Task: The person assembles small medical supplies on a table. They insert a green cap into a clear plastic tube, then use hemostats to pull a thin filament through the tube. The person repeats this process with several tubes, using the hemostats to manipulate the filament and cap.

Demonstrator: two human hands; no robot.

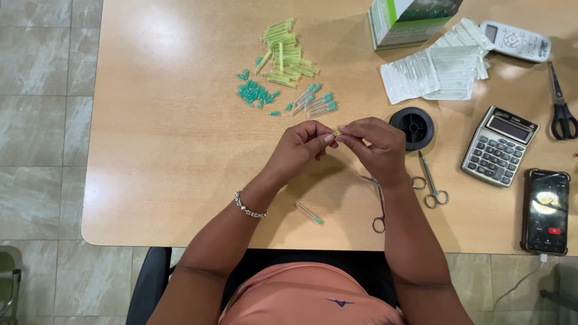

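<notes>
the small yellow-green piece [336,133] between my fingertips is mostly covered by my left grip [299,146] and right grip [374,147], and too small to tell its shape. my right wrist hides part of the forceps [378,207]. the green-and-white box [402,21] is cut off by the top edge, and the counter [174,150] runs past it too. the scissors [562,111] lose a handle at the right edge. the teal caps [256,93] blur together.
</notes>
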